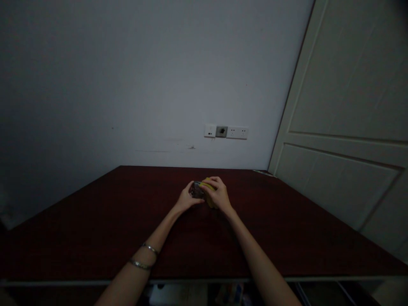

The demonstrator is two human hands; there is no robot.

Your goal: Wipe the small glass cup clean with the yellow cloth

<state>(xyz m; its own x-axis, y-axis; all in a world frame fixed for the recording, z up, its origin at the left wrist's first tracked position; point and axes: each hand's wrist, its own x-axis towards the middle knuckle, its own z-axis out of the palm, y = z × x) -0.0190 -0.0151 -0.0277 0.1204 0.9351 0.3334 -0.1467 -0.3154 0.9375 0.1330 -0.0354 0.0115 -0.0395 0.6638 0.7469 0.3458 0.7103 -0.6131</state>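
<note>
Both my arms reach forward over a dark red-brown table [95, 225]. My left hand [185, 199] is closed around a small dark, shiny object [196, 190] that I cannot make out clearly. My right hand [218, 193] is closed over a yellow thing [210, 199] pressed against that dark object. The two hands touch each other just above the tabletop, near its middle. Two thin bracelets [145, 257] sit on my left wrist. The fingers hide most of both objects.
A white wall rises behind the table with a strip of wall sockets [226, 131]. A pale panelled door [347, 127] stands at the right. The table's near edge [204, 280] runs along the bottom, with dim shelves below.
</note>
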